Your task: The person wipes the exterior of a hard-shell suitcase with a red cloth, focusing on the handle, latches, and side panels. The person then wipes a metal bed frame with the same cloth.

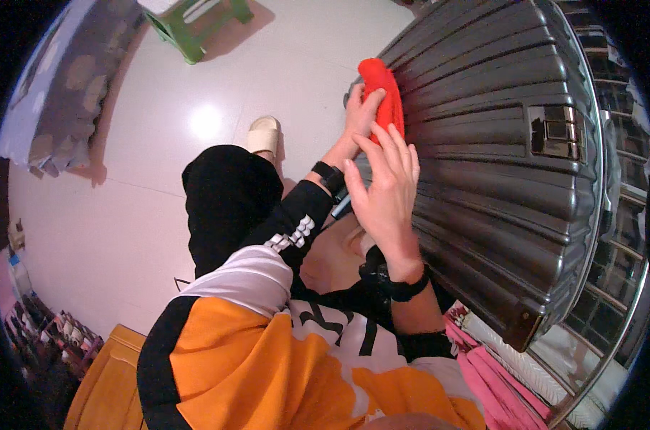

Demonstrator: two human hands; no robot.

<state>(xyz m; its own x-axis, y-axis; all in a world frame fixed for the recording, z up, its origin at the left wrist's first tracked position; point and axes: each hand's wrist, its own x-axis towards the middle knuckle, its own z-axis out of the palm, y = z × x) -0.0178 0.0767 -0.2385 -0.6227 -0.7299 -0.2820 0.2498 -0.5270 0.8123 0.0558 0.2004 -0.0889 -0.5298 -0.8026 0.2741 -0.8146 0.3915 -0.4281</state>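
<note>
Fingers spread on the suitcase, our right hand steadies it; left hand presses a red cloth against its ribs, wiping seemingly underway.

Ribbed suitcase right, open floor left

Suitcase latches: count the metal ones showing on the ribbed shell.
1. A single metal latch sits on the upper right of the grey ribbed suitcase, right of the red cloth. Others may be hidden beyond the shell's edge or behind the hands.
</note>
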